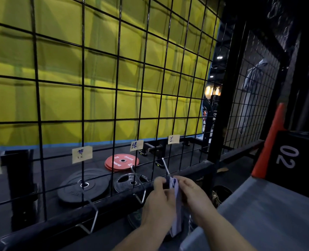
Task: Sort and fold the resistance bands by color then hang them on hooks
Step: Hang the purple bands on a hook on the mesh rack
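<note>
Band [177, 214]: pale blue, folded, hanging at the frame's 5 o'clock between both hands.
Left hand [159, 200]: fingers curled, pinching the band's top.
Right hand [195, 194]: curled, gripping the same top.
Hook [165, 167]: metal, at the band's 12 o'clock, touching it.

The left grip [159, 198] and the right grip [195, 194] are bare hands. Each runs into a bare forearm: the left forearm [130, 238] and the right forearm [229, 230] are uncovered as far as the lower edge of the view, where they are cut off. The fingernails are too blurred to make out.
</note>
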Tool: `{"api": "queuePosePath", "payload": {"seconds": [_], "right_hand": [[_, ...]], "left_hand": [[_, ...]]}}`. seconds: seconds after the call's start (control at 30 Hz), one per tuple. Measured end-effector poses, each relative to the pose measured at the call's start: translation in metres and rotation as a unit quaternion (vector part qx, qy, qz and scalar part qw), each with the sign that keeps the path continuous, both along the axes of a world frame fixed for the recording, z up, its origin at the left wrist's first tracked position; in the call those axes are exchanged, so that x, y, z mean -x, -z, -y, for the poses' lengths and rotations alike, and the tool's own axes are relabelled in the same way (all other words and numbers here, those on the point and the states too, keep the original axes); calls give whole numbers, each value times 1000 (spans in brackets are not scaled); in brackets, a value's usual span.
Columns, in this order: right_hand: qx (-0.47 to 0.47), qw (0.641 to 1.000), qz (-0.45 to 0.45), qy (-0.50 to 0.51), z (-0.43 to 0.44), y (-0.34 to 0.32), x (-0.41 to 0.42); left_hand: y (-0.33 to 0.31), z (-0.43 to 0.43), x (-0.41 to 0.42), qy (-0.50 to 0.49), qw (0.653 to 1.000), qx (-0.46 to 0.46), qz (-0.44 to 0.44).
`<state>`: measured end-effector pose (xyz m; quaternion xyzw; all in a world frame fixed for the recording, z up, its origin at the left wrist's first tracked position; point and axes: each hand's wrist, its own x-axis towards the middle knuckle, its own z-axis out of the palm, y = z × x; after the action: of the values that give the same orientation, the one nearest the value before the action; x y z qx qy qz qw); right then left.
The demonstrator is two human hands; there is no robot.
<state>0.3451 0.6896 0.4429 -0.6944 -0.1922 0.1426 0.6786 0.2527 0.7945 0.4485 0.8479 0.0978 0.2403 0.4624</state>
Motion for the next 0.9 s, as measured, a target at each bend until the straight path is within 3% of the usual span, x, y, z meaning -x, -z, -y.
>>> {"api": "queuePosePath", "payload": {"seconds": [0.23, 0.37, 0.47, 0.57, 0.7, 0.9], "right_hand": [[-51, 997, -60, 9, -4, 10, 2], [-83, 986, -143, -14, -6, 10, 11], [-111, 975, -189, -32, -6, 10, 15], [-80, 985, -151, -14, -9, 16, 16], [-73, 985, -154, -23, -8, 13, 19], [-62, 993, -97, 10, -3, 15, 16]], "left_hand": [[-14, -1, -3, 8, 1000, 11, 11], [-12, 0, -7, 5, 999, 21, 32], [-8, 1, -11, 20, 995, 91, 40], [-9, 4, -8, 24, 979, 197, 39], [-14, 10, -1, 43, 915, 398, 59], [-21, 11, 1, 23, 889, 454, 57]]}}
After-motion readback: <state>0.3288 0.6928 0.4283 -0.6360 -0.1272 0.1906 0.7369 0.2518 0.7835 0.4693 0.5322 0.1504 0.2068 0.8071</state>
